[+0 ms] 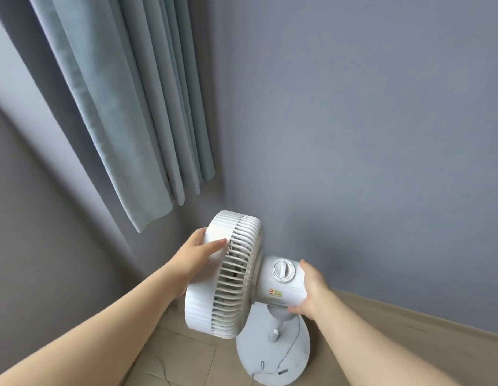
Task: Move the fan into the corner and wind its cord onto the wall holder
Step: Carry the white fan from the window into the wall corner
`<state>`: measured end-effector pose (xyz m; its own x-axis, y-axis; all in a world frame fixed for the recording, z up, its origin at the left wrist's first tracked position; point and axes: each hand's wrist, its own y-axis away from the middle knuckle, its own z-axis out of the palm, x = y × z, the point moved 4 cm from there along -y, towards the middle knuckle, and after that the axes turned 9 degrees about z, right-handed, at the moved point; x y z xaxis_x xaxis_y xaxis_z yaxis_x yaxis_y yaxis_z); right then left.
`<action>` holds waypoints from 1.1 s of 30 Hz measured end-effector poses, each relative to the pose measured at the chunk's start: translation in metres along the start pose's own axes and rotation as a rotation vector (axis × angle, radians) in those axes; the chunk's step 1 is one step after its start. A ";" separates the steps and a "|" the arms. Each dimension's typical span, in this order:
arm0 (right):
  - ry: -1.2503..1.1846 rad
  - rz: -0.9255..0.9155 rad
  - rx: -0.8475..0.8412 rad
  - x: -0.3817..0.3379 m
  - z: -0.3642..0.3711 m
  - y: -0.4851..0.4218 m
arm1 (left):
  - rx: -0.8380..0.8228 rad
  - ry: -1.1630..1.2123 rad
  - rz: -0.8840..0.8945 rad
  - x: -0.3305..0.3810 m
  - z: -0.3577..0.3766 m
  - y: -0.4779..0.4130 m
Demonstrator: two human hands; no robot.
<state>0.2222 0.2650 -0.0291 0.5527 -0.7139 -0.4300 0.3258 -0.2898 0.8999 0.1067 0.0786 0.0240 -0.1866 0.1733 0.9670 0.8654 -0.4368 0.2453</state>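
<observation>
Hands both hold the fan [228, 277]. Left hand [199, 253] grips the rim of the round head, thumb flat on the casing and fingers hidden behind it. Right hand [312, 291] clasps the motor housing, thumb on top and fingers curled beneath. Fan stands on the tiled floor [172, 355], below and right of the curtain [125, 107] hem. Thin cord [293, 345] trails loose over its round base.

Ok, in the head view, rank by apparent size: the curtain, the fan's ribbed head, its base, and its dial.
Largest to smallest:
pleated grey-green fabric curtain
white ribbed round fan head
white flat oval fan base, partly hidden behind the head
white round control dial
The head's lead may owe to nearness.
</observation>
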 end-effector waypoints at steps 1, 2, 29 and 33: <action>-0.037 0.000 0.009 -0.001 -0.014 0.005 | -0.019 0.002 -0.003 0.001 0.014 0.000; -0.071 0.003 0.023 -0.002 -0.027 0.008 | -0.036 0.007 0.000 0.001 0.026 0.000; -0.864 -0.155 0.258 -0.042 -0.543 0.066 | -0.750 -0.066 0.108 0.077 0.584 0.080; -0.887 -0.168 0.319 -0.059 -0.598 0.056 | -0.874 -0.067 0.104 0.087 0.660 0.075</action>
<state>0.6664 0.6725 0.0036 -0.3072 -0.8323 -0.4615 0.0509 -0.4986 0.8653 0.4622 0.6432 0.0818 -0.0755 0.1342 0.9881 0.2062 -0.9674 0.1471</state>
